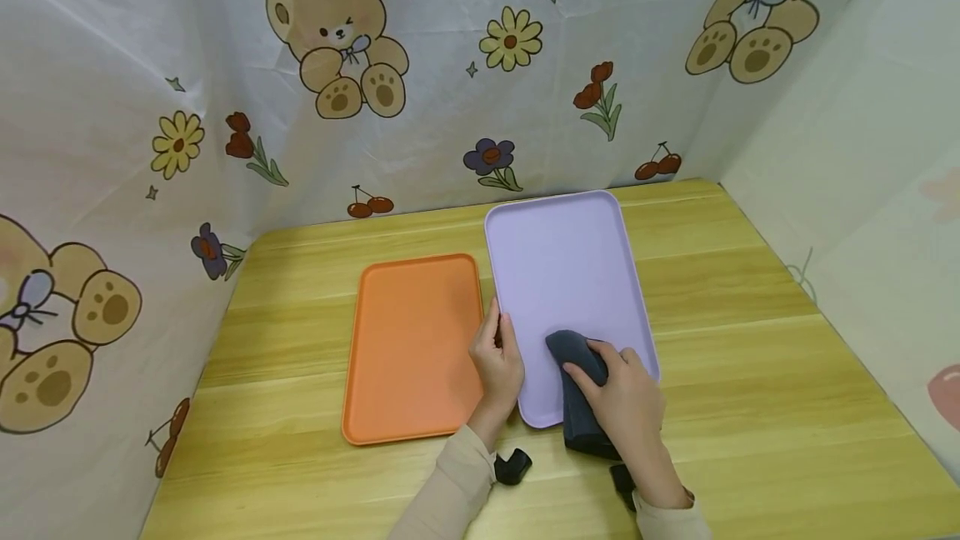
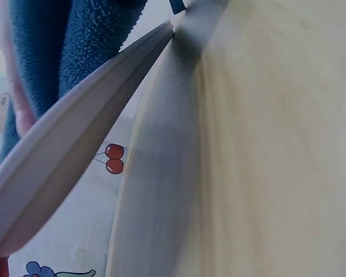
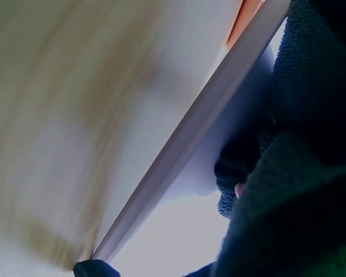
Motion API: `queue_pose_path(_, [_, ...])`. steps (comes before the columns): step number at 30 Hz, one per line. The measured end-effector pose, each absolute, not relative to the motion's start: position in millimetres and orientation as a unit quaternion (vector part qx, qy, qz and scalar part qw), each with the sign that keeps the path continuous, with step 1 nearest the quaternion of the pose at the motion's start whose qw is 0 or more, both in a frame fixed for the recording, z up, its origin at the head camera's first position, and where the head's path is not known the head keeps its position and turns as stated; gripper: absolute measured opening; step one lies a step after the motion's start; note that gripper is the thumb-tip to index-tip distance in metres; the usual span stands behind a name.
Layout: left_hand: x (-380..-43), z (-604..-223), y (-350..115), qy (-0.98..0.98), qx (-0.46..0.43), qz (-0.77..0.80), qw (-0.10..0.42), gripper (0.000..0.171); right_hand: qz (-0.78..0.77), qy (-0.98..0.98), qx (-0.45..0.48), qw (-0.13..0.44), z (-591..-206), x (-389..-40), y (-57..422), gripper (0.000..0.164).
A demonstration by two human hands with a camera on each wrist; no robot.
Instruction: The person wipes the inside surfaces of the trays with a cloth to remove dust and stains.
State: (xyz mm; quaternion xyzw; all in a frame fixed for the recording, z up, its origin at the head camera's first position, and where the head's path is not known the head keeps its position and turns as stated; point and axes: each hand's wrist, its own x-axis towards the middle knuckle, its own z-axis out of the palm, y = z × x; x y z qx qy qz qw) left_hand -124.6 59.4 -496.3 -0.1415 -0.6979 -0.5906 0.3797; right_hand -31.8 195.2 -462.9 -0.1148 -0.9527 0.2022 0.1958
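A light purple tray is tilted, its near part raised off the table. My left hand holds it by the left rim. With bent fingers and thumb, my right hand grips a folded dark blue-grey towel against the tray's lower right part, and the towel hangs over the near rim. Seen edge-on in the left wrist view, the tray stands above the tabletop with the fuzzy towel behind it. In the right wrist view the towel hides most of the right hand.
An orange tray lies flat on the wood-grain table, just left of the purple one. Curtains printed with bears and flowers stand behind and at the sides. Black wrist gear shows by the left wrist.
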Motion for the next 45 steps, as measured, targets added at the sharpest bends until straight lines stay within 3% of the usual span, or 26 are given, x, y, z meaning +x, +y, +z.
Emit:
queue_pose_path(15, [-123, -496, 58, -0.704, -0.146, -0.583, 0.378, 0.03, 0.22, -0.948, -0.201, 0.115, -456, -36, 240, 0.058])
queue_pose_path(32, [-124, -495, 59, -0.699, -0.14, -0.596, 0.369, 0.032, 0.228, -0.943, -0.216, 0.109, -454, -34, 242, 0.062])
queue_pose_path(45, [-123, -491, 57, -0.691, -0.136, -0.616, 0.354, 0.032, 0.22, -0.955, -0.158, 0.121, -454, -27, 210, 0.055])
